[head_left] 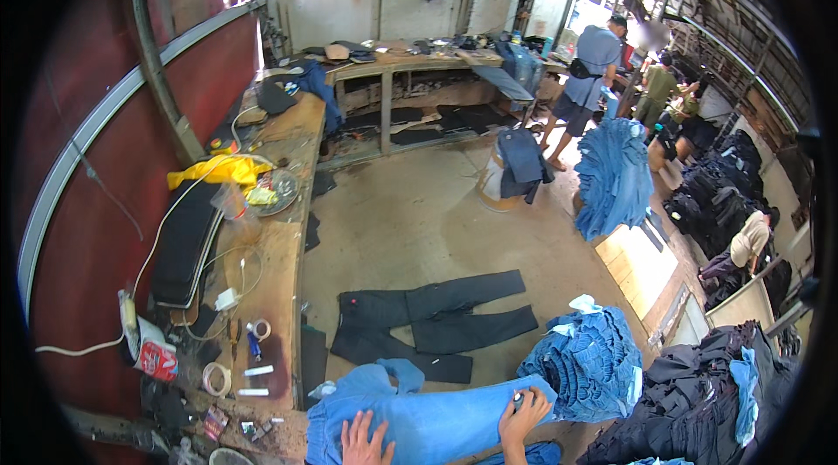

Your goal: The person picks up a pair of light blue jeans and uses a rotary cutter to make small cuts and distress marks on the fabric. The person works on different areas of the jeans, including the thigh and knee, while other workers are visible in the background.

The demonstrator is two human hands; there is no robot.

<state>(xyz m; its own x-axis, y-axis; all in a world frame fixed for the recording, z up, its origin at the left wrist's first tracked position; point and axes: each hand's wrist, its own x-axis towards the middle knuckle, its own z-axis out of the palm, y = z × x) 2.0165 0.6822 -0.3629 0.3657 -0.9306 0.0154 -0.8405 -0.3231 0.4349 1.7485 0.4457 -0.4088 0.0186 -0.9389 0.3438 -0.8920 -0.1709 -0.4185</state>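
Light blue denim trousers (436, 417) lie spread across in front of me, with an elastic-looking gathered edge at the left end. My left hand (365, 442) rests flat on that end, fingers spread. Toward the other end, my right hand (525, 420) is closed round a small dark object (518, 398) with a pale tip, too small to name, pressed close to the denim. Just beyond my right hand stands a tall stack of folded blue denim (589, 360).
Black trousers (436, 312) lie on the floor ahead. Along the left runs a wooden bench (284, 256) with tape rolls, a charger and cables. Dark garments (681, 404) are heaped at right. Farther off, a person (594, 64) stands by another denim pile (614, 173) and a draped stool (506, 173).
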